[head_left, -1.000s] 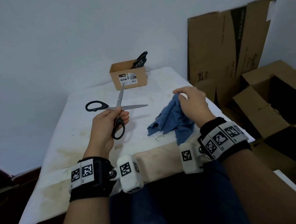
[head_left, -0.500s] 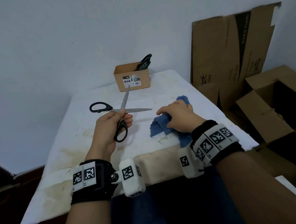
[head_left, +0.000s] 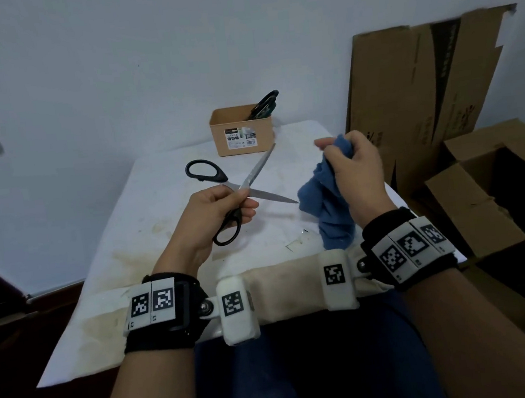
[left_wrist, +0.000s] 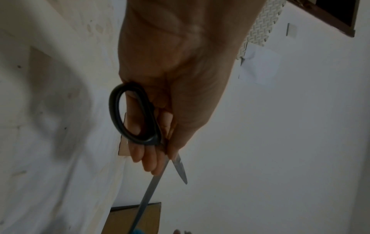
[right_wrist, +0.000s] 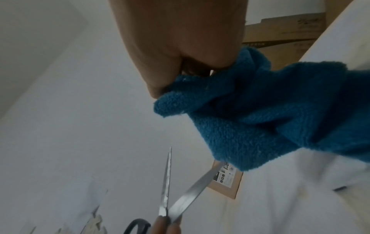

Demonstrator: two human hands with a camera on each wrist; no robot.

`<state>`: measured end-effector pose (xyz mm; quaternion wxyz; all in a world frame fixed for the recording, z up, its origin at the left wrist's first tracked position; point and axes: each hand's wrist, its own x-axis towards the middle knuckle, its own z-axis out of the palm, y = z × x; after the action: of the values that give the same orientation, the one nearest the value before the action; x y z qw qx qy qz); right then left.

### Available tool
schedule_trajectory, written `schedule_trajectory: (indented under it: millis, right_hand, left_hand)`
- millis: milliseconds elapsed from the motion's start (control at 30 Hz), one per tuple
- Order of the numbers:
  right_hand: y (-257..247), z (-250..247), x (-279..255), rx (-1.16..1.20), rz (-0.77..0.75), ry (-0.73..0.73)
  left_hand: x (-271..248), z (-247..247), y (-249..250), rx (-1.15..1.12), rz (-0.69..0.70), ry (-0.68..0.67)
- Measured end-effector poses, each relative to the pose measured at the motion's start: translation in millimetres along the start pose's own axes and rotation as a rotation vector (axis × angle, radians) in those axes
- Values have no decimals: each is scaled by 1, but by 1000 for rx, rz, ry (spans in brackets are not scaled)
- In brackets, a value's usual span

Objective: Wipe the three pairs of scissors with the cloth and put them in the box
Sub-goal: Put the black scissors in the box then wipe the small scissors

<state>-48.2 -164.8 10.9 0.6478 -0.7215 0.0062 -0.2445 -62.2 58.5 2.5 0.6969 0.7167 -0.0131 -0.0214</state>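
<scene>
My left hand grips a pair of black-handled scissors near the pivot, above the table, with the blades spread wide apart. In the left wrist view the fingers curl round one black handle loop. My right hand holds a bunched blue cloth lifted off the table, just right of one blade tip. The right wrist view shows the cloth pinched in the fingers above the open blades. A small brown box stands at the table's far edge with black scissor handles sticking out of it.
The table has a stained white cover and a padded front edge. Flattened cardboard leans on the wall to the right, and an open carton sits on the floor beside the table.
My right hand has lifted the blue cloth off the table and raised it beside the scissors. The left hand holds the open scissors in much the same place.
</scene>
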Motion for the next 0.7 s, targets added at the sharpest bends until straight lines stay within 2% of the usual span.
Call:
schedule_trajectory:
  millis: [33, 200, 300, 433, 567, 700]
  right_hand:
    - [-1, 1, -1, 20, 13, -18]
    - [-4, 12, -15, -54, -122, -129]
    - [-1, 21, -20, -179, -139, -249]
    - [5, 27, -26, -258, -243, -392]
    - [10, 34, -29, -303, -315, -383]
    - [12, 39, -30, -293, -364, -301]
  left_hand:
    - [-1, 1, 0, -9, -1, -3]
    - [-4, 8, -5, -28, -9, -31]
    - [-5, 13, -9, -51, -14, -38]
    - [-6, 18, -10, -73, -15, -52]
    - [-6, 23, -8, -97, -23, -50]
    - [-4, 24, -9, -110, -25, -63]
